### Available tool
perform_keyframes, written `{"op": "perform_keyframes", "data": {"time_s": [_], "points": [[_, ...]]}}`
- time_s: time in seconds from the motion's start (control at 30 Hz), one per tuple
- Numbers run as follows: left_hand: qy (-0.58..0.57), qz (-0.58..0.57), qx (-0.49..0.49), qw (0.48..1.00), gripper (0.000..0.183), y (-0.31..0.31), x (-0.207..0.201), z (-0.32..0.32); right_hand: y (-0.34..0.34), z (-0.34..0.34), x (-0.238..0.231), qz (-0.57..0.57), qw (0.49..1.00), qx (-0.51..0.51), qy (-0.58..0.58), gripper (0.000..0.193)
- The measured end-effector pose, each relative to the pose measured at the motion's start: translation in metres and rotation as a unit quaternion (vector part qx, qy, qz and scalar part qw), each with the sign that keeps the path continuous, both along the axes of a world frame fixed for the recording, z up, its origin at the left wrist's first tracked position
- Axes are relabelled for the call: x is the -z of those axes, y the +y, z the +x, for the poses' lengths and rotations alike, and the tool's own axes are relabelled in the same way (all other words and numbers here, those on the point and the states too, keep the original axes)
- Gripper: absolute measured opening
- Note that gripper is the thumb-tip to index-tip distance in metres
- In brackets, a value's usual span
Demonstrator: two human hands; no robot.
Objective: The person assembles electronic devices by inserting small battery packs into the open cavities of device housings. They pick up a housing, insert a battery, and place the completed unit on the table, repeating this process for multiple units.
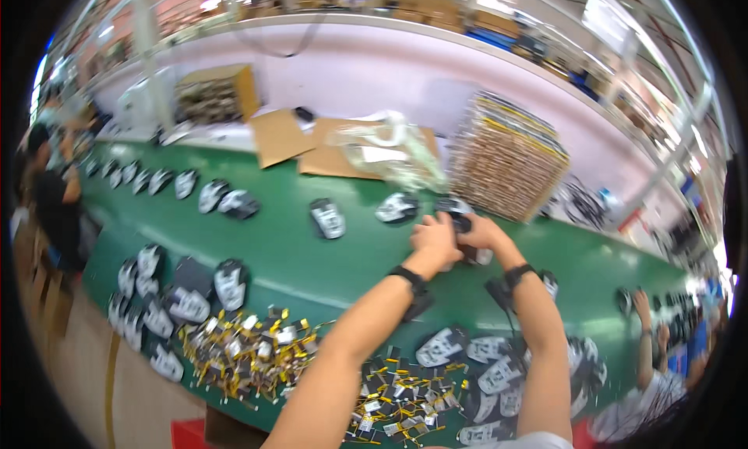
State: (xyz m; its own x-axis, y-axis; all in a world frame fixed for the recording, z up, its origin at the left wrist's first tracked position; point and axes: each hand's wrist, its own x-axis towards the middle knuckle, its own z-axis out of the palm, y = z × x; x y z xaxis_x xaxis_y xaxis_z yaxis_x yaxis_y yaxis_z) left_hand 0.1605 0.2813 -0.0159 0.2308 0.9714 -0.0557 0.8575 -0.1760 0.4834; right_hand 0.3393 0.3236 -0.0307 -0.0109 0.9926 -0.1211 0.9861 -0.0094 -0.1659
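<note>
My left hand and my right hand are close together over the green table, both closed around a black-and-white plastic housing. Fingers and motion blur hide much of it, and a pale part shows below the right hand. Just left of the hands lies a similar housing, with another housing farther left. Dark bands circle both wrists. Between and beside my forearms are loose heaps of small wired parts with yellow tape, one pile at the left and a smaller pile nearer the middle.
More housings lie in a row at the far left, in a near-left cluster, and around my right forearm. A tall stack of trays, flat cardboard and clear plastic wrap line the back. People work at both ends.
</note>
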Motion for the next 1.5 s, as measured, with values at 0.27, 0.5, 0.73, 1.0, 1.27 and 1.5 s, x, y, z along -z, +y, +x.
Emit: {"op": "perform_keyframes", "data": {"time_s": [0.27, 0.5, 0.73, 1.0, 1.27, 1.5], "points": [[0.067, 0.030, -0.159, 0.985, 0.050, 0.032, 0.051, 0.042, -0.001, -0.020, 0.019, 0.046, 0.996, 0.026, 0.071, 0.075], [-0.166, -0.076, -0.076, 0.980, 0.085, 0.037, 0.036, 0.001, -0.013, 0.034, 0.030, 0.040, 0.943, -0.004, 0.330, 0.070], [-0.578, -0.160, 0.004, 0.800, 0.105, 0.048, 0.083, -0.067, -0.053, -0.034, 0.020, -0.168, 0.735, 0.028, 0.657, 0.076], [-0.599, -0.092, -0.020, 0.795, 0.091, 0.014, 0.005, -0.204, -0.055, -0.156, 0.012, -0.183, 0.583, -0.019, 0.791, 0.058], [-0.631, -0.045, -0.092, 0.769, 0.089, -0.088, -0.060, -0.385, -0.109, -0.375, -0.022, -0.263, 0.612, -0.126, 0.735, 0.042], [-0.557, 0.005, -0.099, 0.824, 0.064, -0.125, -0.058, -0.502, -0.125, -0.517, -0.046, -0.251, 0.662, -0.333, 0.622, 0.038]]}}
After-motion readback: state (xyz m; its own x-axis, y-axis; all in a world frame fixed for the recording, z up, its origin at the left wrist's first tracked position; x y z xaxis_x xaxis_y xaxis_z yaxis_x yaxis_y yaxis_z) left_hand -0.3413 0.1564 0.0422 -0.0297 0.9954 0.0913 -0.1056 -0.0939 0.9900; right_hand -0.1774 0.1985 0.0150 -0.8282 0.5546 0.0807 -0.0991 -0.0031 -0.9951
